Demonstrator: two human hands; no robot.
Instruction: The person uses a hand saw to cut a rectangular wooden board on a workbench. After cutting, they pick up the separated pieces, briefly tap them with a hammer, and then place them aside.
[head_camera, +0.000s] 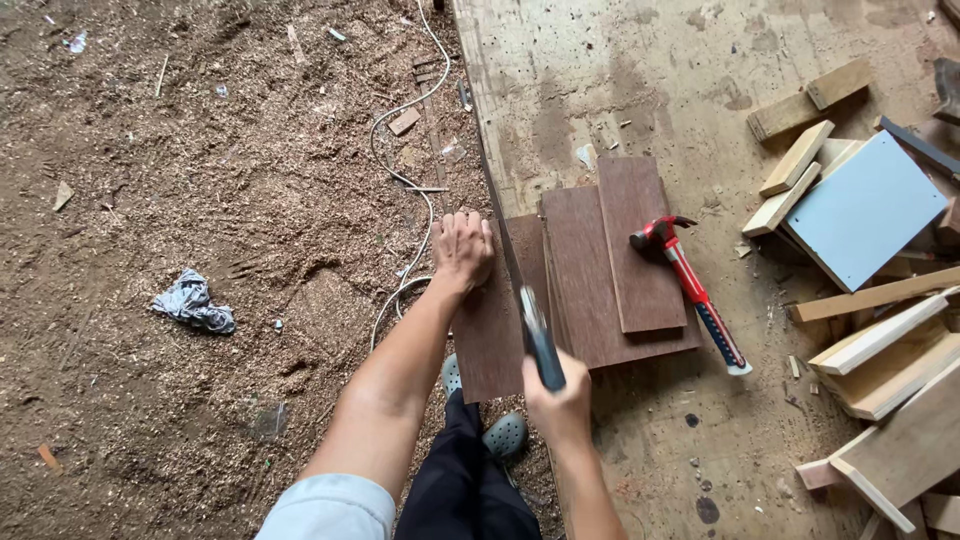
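The left hand (462, 250) lay flat with fingers spread, pressing down on a dark brown board (490, 330) whose left part overhung the edge of the workbench (620, 70). The right hand (556, 398) was clamped around the dark handle of a handsaw (528, 310), its blade running away from the person along the board, just right of the pressing hand. Two more brown boards (625, 260) were stacked to the right, with a red claw hammer (690, 290) lying beside them and pale offcuts (860, 210) farther right. A white cable (400, 180) trailed over the sawdust floor (200, 200). The blade sat very near the spread fingers, so a jump from the cut could nick them; the overhanging piece could also drop toward the sandalled foot (505, 435) below.
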